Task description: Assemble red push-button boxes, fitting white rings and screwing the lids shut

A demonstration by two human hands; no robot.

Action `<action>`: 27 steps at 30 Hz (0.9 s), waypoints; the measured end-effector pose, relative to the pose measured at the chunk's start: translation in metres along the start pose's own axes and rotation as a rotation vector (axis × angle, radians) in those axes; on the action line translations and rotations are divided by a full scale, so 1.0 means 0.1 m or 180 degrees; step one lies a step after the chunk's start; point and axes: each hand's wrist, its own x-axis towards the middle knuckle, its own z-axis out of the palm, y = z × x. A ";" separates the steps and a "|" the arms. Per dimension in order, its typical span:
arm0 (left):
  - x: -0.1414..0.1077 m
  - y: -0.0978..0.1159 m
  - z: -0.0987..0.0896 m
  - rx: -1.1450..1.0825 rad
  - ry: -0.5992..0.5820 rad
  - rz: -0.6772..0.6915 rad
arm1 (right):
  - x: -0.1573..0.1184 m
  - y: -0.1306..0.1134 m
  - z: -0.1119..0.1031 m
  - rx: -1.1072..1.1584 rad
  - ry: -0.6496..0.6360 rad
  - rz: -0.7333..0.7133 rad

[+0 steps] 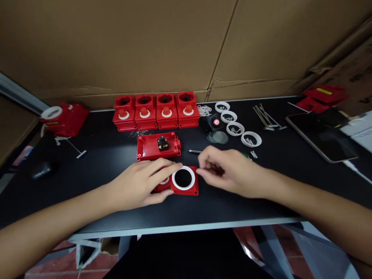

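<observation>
My left hand [147,181] lies over the left part of a red cover plate [193,190] near the table's front edge, its fingertips against a white ring [174,180]. The ring sits on the cover around a dark round opening. To the right of the ring is my right hand [219,168], fingers curled with thumb and index close together; whatever may be between them is too small to make out. Behind the left hand lies an open red housing [148,145] with a black switch block [163,143] in it. A screwdriver tip [194,151] shows behind the right hand.
Four red boxes [166,112] stand in a row at the back. White rings [251,139] with screws, clear discs [217,137], metal rods [263,118] and a phone [319,135] lie rightward. A mouse [42,169] and red box [71,118] are left.
</observation>
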 end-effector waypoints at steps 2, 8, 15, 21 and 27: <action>0.00 0.00 0.00 0.0057 -0.0026 0.0005 | 0.01 -0.06 -0.30 0.0165 -0.0116 0.0104; -0.01 0.02 0.00 0.0106 -0.0073 0.0004 | -0.12 0.07 -1.03 -0.0468 0.0315 0.1024; -0.03 0.02 -0.02 0.0179 -0.0154 -0.0024 | -0.18 0.61 -0.97 -0.0553 0.0611 0.1433; -0.04 0.06 0.00 0.0405 0.0001 0.0135 | -0.13 0.68 -0.79 -0.0478 -0.0043 0.0895; -0.04 0.09 0.03 0.0255 0.0075 0.0104 | -0.13 0.65 -0.67 -0.0549 0.0004 0.0685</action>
